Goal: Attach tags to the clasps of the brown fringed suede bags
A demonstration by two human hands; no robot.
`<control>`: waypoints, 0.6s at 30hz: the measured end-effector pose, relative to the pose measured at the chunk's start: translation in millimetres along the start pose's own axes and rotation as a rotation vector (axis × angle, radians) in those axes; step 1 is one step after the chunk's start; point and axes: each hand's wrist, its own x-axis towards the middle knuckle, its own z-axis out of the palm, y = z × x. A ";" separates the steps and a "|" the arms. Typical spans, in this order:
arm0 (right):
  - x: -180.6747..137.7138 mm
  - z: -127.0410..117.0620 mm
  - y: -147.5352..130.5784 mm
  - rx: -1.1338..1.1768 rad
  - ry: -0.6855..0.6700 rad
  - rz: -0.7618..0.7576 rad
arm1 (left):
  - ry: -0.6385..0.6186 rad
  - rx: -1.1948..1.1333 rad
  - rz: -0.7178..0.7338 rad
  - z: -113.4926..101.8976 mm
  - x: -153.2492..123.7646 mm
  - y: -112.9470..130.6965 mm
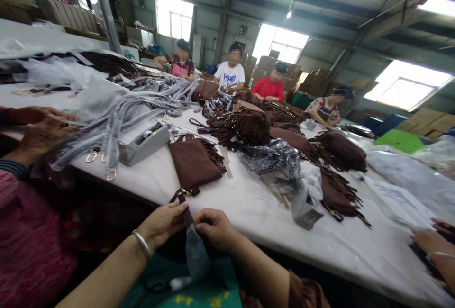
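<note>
Pinching a brown strap [188,218] — both hands [166,225] [217,230], brown pouch [196,166] just beyond, tape dispenser [147,146] and bunched plastic [273,161] flanking it

Brown strap [188,216] held at bottom center of the frame
The left hand [168,222] pinches it near a gold clasp [184,193]; the right hand [216,228] pinches its translucent sleeve [196,253]. Above, a brown pouch [195,163] lies on the white bench [258,211], right of a gray tape dispenser [144,145].
</note>
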 end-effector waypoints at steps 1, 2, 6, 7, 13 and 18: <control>1.0 0.3 -1.4 -0.079 -0.004 -0.059 | -0.006 0.005 0.002 -0.9 -0.3 -1.0; 2.0 0.7 -2.7 -0.162 -0.006 -0.128 | -0.023 0.014 0.003 -1.8 -0.5 -2.8; 10.6 1.6 -7.3 -0.486 0.052 -0.378 | -0.120 0.106 -0.051 -2.6 -1.0 -13.6; 14.3 1.6 -8.0 -0.543 0.076 -0.401 | -0.127 0.117 -0.071 -1.8 -1.4 -15.6; 34.9 1.4 -4.0 -0.568 0.162 -0.333 | -0.206 0.086 -0.070 1.3 -14.2 -9.9; 41.4 5.2 4.8 -0.375 0.142 -0.182 | -0.304 0.267 0.083 -9.6 -24.6 -10.8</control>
